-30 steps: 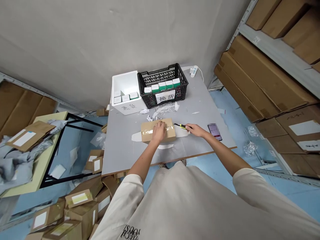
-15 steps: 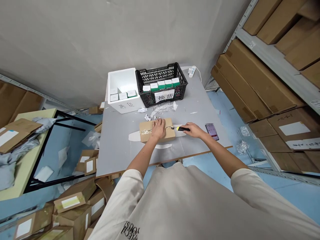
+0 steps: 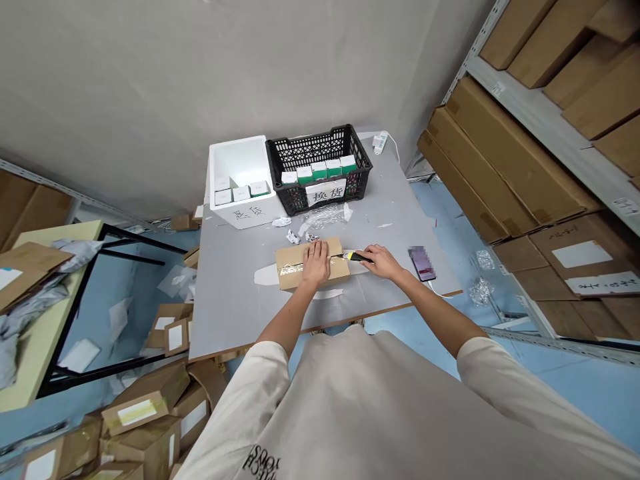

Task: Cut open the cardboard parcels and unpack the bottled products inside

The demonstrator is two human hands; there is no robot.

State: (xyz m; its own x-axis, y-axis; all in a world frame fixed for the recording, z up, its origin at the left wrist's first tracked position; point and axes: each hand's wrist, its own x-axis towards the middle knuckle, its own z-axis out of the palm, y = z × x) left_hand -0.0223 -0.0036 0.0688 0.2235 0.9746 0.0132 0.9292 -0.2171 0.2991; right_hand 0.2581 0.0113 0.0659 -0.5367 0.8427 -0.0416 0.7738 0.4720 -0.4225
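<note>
A small taped cardboard box (image 3: 290,259) lies on the grey table near its front edge. My left hand (image 3: 316,264) rests flat on top of it, fingers stretched out and holding nothing. In my right hand (image 3: 381,261) is a black and yellow utility knife (image 3: 358,257), gripped by the handle. Its blade points left and meets the right end of the box, along the taped seam. Whether the blade is in the tape or only on it, I cannot tell.
Behind the box stand a white foam box (image 3: 240,160) and a black plastic crate (image 3: 320,143), both holding small white-and-green boxes. Clear plastic wrap (image 3: 325,217) and paper scraps lie before them. A phone (image 3: 423,263) sits at right. Cartons (image 3: 145,407) crowd the floor at left.
The knife and my right hand have shifted slightly left, bringing the blade further over the box's right end. My left hand stays on the box. The whole view has shifted a little.
</note>
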